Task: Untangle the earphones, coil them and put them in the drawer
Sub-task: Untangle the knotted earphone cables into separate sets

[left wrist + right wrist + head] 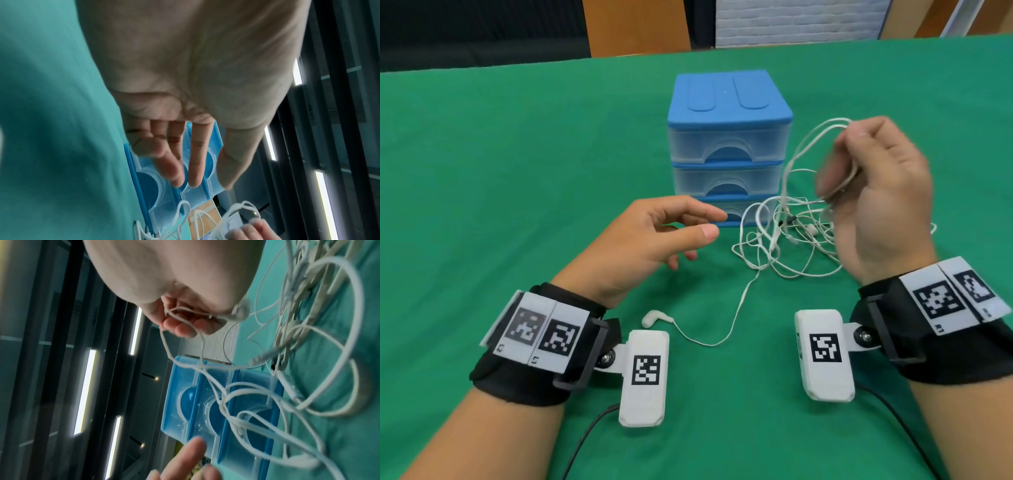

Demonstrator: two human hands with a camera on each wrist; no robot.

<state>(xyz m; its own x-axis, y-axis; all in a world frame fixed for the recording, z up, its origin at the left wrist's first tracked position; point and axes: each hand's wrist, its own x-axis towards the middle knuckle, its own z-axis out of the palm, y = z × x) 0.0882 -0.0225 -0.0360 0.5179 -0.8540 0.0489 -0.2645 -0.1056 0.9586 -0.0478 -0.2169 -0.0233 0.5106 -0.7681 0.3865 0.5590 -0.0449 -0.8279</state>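
White earphones (pixel 784 236) lie in a tangle on the green table in front of a blue drawer unit (pixel 729 144) with three clear drawers, all closed. One earbud (pixel 652 318) trails off near my left wrist. My right hand (pixel 859 171) is raised above the tangle and pinches several cable loops (pixel 185 316) lifted off the table; an earbud (pixel 241 311) hangs by its palm. My left hand (pixel 688 229) hovers open left of the tangle, fingers loosely spread toward the bottom drawer, holding nothing. The drawer unit (pixel 174 186) shows past its fingers.
The green cloth (pixel 517 171) covers the whole table. Beyond the far edge stand a wooden panel (pixel 637 27) and a white brick-pattern board (pixel 798 20). Black cables (pixel 585 442) run from the wrist cameras toward me.
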